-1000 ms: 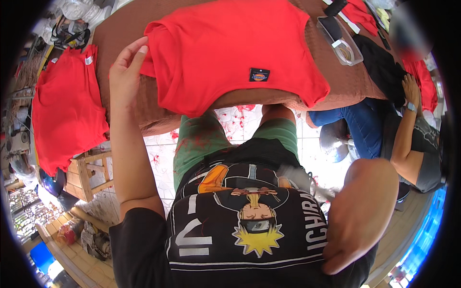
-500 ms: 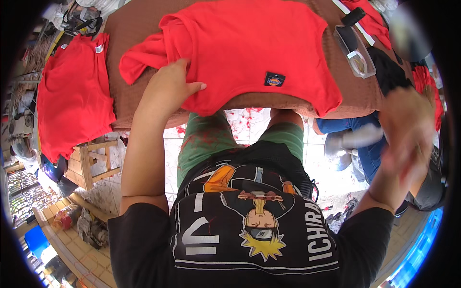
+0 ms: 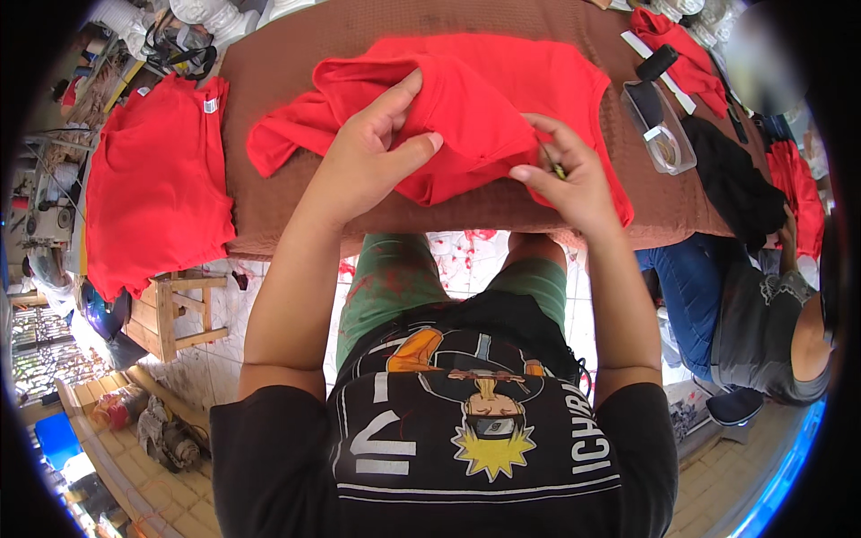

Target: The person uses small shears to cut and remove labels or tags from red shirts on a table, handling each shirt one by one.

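A red sleeveless garment [image 3: 475,99] lies on the brown-covered table in front of me, its near part lifted and folded over. My left hand [image 3: 381,148] rests against the bunched cloth, thumb and fingers spread apart. At the garment's near right side, my right hand [image 3: 574,175] is curled round small thread snips [image 3: 557,169]. Only a dark pointed end and a yellowish part of the snips show between thumb and fingers. The right fingertips touch the folded red cloth.
Another red garment [image 3: 157,179] hangs over the table's left edge. To the right are a clear plastic box [image 3: 668,148], a black case [image 3: 657,63], black cloth [image 3: 735,179] and more red cloth [image 3: 686,63]. A person in a grey top [image 3: 762,323] sits close by on the right.
My right hand has come in from the far right to the garment. The near neckline has been turned over, hiding its dark label. My left hand has shifted right and up.
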